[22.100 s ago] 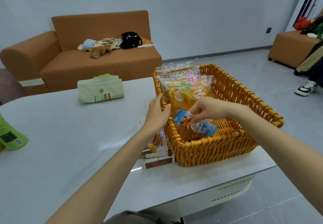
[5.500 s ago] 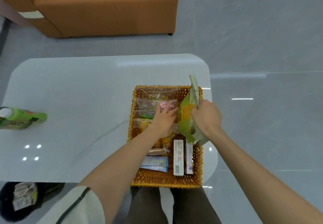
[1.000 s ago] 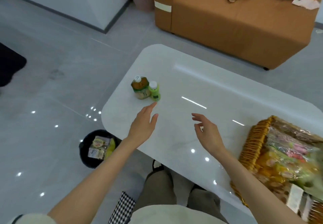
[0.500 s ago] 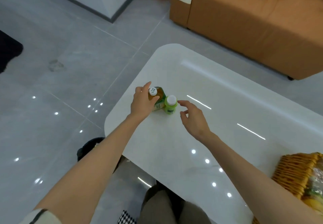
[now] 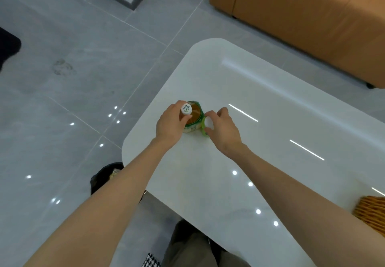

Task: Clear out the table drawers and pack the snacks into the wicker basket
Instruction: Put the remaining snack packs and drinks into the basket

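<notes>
Two bottles stand upright side by side near the left end of the white table. The bigger one, a brown tea bottle with a green label and white cap, is gripped at its neck by my left hand. My right hand curls round the small green bottle with a white cap. Only a corner of the wicker basket shows at the right edge.
An orange sofa stands beyond the table. A black bin with wrappers sits on the grey tiled floor below the table's left corner. My knees are under the near edge.
Both hands reached left across the table and closed on the two bottles. The view swung left, leaving the basket almost out of frame.
</notes>
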